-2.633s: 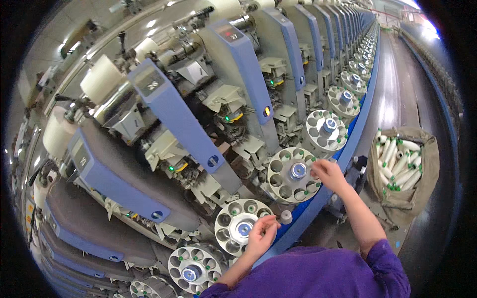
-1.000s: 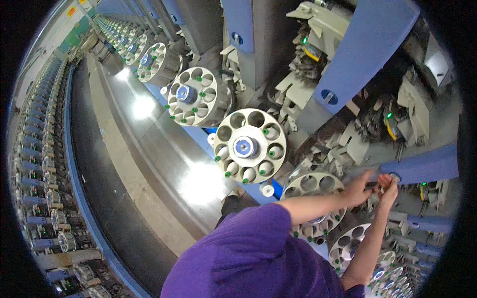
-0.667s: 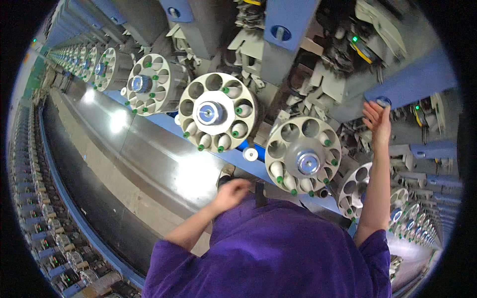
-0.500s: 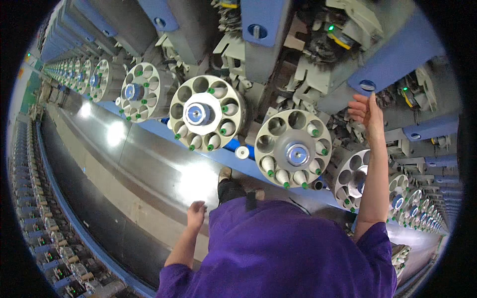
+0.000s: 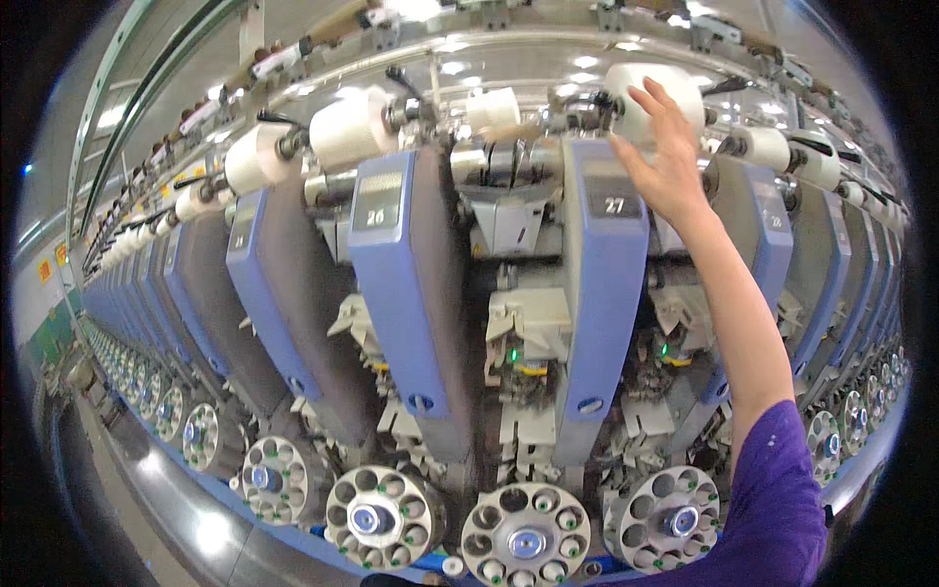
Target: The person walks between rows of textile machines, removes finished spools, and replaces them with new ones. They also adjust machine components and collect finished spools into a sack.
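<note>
My right hand [image 5: 668,155] is raised at the top of the winding machine, its fingers spread apart and nothing gripped in them. It overlaps a large white yarn package [image 5: 641,90]; whether the fingers touch it I cannot tell. Just below the hand stands a blue machine panel [image 5: 603,293] with a dark label plate. At the bottom, a round cream bobbin magazine [image 5: 526,540] carries several white bobbins with green tips in its holes. My left hand is out of sight.
More blue panels [image 5: 396,284] line the machine on both sides. Other white yarn packages [image 5: 349,127] sit along the top on dark holders. A second magazine [image 5: 383,519] stands low to the left, beside a shiny floor aisle [image 5: 210,533].
The view has tilted up from the magazines to the upper machine. My right hand has risen from a panel's lower knob to a yarn package. My left hand has left the view.
</note>
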Tool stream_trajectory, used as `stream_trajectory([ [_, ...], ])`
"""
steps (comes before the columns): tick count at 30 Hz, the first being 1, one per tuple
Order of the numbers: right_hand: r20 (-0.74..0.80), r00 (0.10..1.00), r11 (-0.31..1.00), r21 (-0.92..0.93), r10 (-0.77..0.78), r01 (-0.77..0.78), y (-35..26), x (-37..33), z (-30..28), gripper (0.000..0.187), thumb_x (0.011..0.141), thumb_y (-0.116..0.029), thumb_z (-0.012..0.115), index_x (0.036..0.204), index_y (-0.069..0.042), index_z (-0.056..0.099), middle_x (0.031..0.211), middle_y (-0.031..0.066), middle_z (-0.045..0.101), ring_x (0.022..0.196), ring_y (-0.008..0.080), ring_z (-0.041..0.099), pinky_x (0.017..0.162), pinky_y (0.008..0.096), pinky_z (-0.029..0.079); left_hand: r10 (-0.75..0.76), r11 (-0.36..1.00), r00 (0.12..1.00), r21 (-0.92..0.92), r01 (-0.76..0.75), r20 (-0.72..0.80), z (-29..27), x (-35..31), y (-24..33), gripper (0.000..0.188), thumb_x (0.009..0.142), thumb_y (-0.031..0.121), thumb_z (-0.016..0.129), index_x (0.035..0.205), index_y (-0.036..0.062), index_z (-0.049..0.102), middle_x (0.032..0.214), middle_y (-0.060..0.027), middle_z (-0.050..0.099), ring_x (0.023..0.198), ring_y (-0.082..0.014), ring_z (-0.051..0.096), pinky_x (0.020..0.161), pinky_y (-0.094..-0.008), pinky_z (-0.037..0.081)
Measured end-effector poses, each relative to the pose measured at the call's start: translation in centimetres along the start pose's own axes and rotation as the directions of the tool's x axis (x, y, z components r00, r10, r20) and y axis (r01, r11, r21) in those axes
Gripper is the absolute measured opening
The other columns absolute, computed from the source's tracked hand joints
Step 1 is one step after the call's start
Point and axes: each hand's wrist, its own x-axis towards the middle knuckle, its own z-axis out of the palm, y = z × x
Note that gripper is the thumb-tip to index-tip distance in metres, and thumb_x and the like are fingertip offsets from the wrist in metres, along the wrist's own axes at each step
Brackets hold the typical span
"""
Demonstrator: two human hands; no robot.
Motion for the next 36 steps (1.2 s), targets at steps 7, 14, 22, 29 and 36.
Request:
stream_trajectory([
  [7,0.492,0.708,0.851,-0.418,0.506,-0.318,3.2,9.8,8.9,0.067,0.082,-0.059,0.051,0.122,-0.006,0.056,0.122,0.0171,0.056,0.114,0.0302,0.053,0.094,0.044,0.042,0.418,0.908,0.904,-0.058,-0.414,0.09,6.1,6.3,16.0,0.026,0.088,0.018,0.059,0.107,0.0001,0.058,0.089,-0.0096,0.063,0.073,-0.0144,0.058,0.065,-0.0263,0.049],
  [14,0.518,0.599,0.746,-0.629,0.611,-0.217,5.5,9.7,11.8,0.056,0.083,-0.056,0.053,0.093,-0.003,0.069,0.098,0.0188,0.066,0.093,0.0299,0.064,0.08,0.0413,0.05,0.66,0.745,0.694,-0.131,-0.654,0.288,12.6,10.5,33.1,0.02,0.092,0.014,0.057,0.106,-0.0004,0.061,0.09,-0.0058,0.065,0.077,-0.0117,0.059,0.068,-0.0251,0.048],
  [22,0.513,0.569,0.718,-0.663,0.643,-0.213,4.4,8.8,10.7,0.045,0.09,-0.045,0.045,0.095,-0.006,0.066,0.09,0.0198,0.066,0.087,0.0376,0.062,0.076,0.0466,0.049,0.781,0.203,-0.013,-0.274,-0.94,0.624,16.6,8.2,50.4,0.013,0.081,0.002,0.061,0.094,0.0024,0.064,0.081,-0.0145,0.063,0.072,-0.0286,0.061,0.063,-0.0352,0.049],
  [29,0.528,0.558,0.747,-0.599,0.64,-0.289,3.2,9.3,10.0,0.049,0.094,-0.045,0.041,0.116,-0.005,0.057,0.09,0.0229,0.064,0.086,0.0412,0.061,0.074,0.0486,0.048,0.712,0.102,-0.326,-0.551,-0.829,0.622,20.2,2.5,62.3,0.017,0.077,0.0,0.063,0.094,0.0003,0.063,0.075,-0.013,0.06,0.061,-0.0288,0.054,0.053,-0.0357,0.043],
  [36,0.666,0.431,0.786,-0.429,0.609,-0.446,3.9,9.5,8.2,0.048,0.095,-0.034,0.042,0.125,0.003,0.044,0.105,0.0266,0.059,0.096,0.0405,0.058,0.08,0.0466,0.046,0.667,-0.283,-0.439,-0.341,-0.897,0.602,31.5,0.5,74.1,0.016,0.081,0.008,0.059,0.096,0.0017,0.062,0.105,-0.0173,0.061,0.095,-0.0319,0.061,0.082,-0.0383,0.051],
])
